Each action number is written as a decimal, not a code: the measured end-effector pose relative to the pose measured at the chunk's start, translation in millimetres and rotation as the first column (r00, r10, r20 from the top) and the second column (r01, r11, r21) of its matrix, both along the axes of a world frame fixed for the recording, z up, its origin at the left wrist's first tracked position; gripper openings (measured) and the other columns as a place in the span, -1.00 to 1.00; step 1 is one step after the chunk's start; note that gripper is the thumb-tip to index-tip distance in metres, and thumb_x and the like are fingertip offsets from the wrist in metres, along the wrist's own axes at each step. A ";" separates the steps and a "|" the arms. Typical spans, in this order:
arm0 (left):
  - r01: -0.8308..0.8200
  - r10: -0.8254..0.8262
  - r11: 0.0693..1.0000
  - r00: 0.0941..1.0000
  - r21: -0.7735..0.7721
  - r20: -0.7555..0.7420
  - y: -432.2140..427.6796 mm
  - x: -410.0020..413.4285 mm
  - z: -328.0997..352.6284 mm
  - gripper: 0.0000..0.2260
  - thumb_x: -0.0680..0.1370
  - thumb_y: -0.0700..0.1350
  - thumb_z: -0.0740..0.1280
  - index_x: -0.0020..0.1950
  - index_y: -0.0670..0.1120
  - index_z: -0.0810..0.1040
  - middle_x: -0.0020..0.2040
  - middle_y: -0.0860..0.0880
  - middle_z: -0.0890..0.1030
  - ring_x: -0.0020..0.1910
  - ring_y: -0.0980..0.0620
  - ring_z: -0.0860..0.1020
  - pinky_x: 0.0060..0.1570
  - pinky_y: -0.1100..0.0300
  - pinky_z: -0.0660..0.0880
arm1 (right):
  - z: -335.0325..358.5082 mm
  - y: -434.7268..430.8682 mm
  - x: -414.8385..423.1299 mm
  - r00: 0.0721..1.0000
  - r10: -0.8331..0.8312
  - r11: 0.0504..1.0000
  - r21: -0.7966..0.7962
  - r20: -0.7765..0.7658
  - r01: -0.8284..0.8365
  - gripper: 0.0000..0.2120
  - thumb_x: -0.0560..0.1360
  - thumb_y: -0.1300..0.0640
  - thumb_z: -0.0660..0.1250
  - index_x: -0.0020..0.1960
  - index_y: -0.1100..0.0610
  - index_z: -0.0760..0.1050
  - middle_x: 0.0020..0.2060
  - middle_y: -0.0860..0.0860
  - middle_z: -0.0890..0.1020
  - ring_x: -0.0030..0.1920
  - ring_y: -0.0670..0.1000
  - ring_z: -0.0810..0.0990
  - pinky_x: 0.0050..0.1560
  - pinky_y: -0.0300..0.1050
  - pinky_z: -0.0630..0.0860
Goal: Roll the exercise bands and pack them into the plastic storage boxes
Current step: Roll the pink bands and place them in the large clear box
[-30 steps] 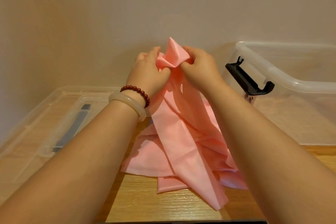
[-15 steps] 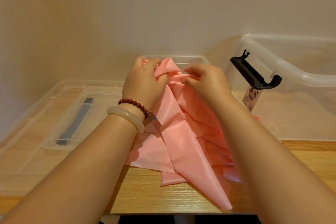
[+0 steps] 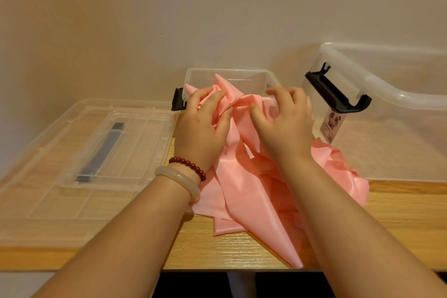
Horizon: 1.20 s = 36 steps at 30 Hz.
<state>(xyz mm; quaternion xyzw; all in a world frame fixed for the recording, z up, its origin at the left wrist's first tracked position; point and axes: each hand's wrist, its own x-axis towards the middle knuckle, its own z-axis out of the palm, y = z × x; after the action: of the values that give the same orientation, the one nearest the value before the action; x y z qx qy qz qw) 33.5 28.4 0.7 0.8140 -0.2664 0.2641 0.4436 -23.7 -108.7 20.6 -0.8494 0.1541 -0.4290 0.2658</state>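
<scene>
A long pink exercise band [image 3: 244, 186] lies crumpled on the wooden table, its upper end bunched over the front rim of a small clear storage box [image 3: 232, 75] with a black latch. My left hand [image 3: 205, 126] grips the bunched top of the band at the box's left front corner. My right hand [image 3: 285, 123] has curled fingers pinching a fold of the band beside it. The band's loose tail hangs to the table's front edge.
A large clear storage box [image 3: 399, 99] with a raised black latch [image 3: 336, 94] stands at the right. Two clear lids [image 3: 72, 152], stacked, with a dark handle lie at the left. The wall is close behind. The wooden table [image 3: 399, 225] ends just below my forearms.
Both hands have lowered the bunched top of the band from mid-air down and forward onto the small box's rim. The view tilted down, showing the small box.
</scene>
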 end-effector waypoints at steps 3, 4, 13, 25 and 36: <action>0.014 -0.013 0.999 1.000 -0.033 0.012 -1.3 0.1 -5.7 -0.66 0.61 0.01 0.17 0.30 -0.07 0.54 0.33 -0.02 0.46 0.23 0.09 0.45 0.14 0.36 0.34 | -9.2 0.2 -8.4 0.994 -0.003 0.998 0.059 -0.111 0.009 -0.59 0.41 -0.04 0.27 0.21 0.10 0.45 0.09 0.04 0.49 0.10 0.11 0.46 0.11 0.05 0.42; 0.012 -0.011 0.999 1.000 -0.048 0.012 -1.7 0.0 -6.5 -0.67 0.62 0.00 0.15 0.30 -0.08 0.54 0.33 -0.02 0.46 0.23 0.11 0.45 0.14 0.40 0.32 | -11.5 -1.8 -9.0 0.985 -0.001 0.998 0.067 -0.174 0.013 -0.60 0.43 0.01 0.31 0.24 0.09 0.43 0.11 0.04 0.49 0.10 0.10 0.48 0.07 0.02 0.43; 0.024 -0.037 0.981 0.997 -0.195 -0.066 -5.0 -5.0 -5.0 -0.71 0.65 -0.13 0.16 0.33 -0.11 0.52 0.31 -0.03 0.49 0.21 0.30 0.35 0.15 0.64 0.20 | 29.0 -11.3 0.6 0.985 0.102 0.927 0.346 0.137 -0.144 -0.86 0.50 0.19 0.35 -0.11 -0.05 0.58 -0.12 -0.04 0.65 -0.14 -0.13 0.56 -0.06 -0.22 0.50; -0.023 0.000 0.959 0.997 -0.284 -0.080 -1.4 -4.4 2.6 -0.77 0.65 -0.12 0.15 -0.18 -0.05 0.46 -0.24 0.17 0.44 -0.20 0.24 0.43 -0.22 0.47 0.32 | 70.3 8.7 68.2 0.840 0.458 0.884 0.243 -0.289 -0.399 -0.63 0.62 0.26 0.15 0.39 0.06 0.43 0.34 0.01 0.52 0.26 -0.03 0.51 0.16 -0.28 0.39; -0.050 -0.014 0.939 0.983 -0.341 -0.181 -2.1 -11.1 2.8 -0.74 0.66 -0.08 0.14 0.26 -0.07 0.54 0.06 0.18 0.46 0.05 0.28 0.42 0.01 0.50 0.34 | 14.5 2.3 0.4 0.985 0.006 1.000 0.020 -0.173 -0.002 -0.66 0.51 0.07 0.31 0.28 0.04 0.52 0.27 0.02 0.49 0.31 0.14 0.38 0.29 0.03 0.33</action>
<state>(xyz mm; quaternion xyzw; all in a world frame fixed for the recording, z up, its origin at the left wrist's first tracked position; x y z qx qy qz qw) 22.4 26.3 3.5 0.7470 -0.1675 0.2357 0.5986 -23.3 -106.4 35.1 -0.8811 0.1792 -0.3514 0.2608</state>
